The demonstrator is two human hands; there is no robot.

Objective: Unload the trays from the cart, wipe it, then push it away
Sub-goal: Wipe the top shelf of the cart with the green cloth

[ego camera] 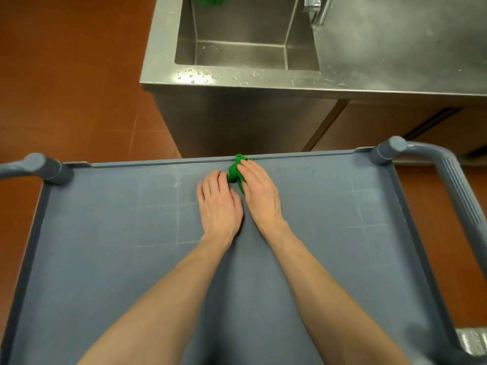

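We have both hands out over the top shelf of the grey cart [105,259], which carries no trays that we can see, so we judge the unloading done and the wiping in hand. The small green cloth [233,173] lies bunched at the far middle of the shelf, its far end touching the raised far rim and its long axis running roughly near to far. Our right hand [259,194] lies over the cloth's right side, fingers fairly straight and close together, pressing on it rather than curled round it. Our left hand [218,204] rests flat on the shelf just to the left, fingers together, their tips touching or almost touching the cloth's left edge; we cannot tell which. So the cloth sits between the two hands and just ahead of them, more under the right hand than the left. Since it is already against the far rim, we judge that the next stroke must run left or right along that rim or back toward the near edge. Beyond the cart stands a steel sink [163,48] with another green item [208,0] at its far edge.
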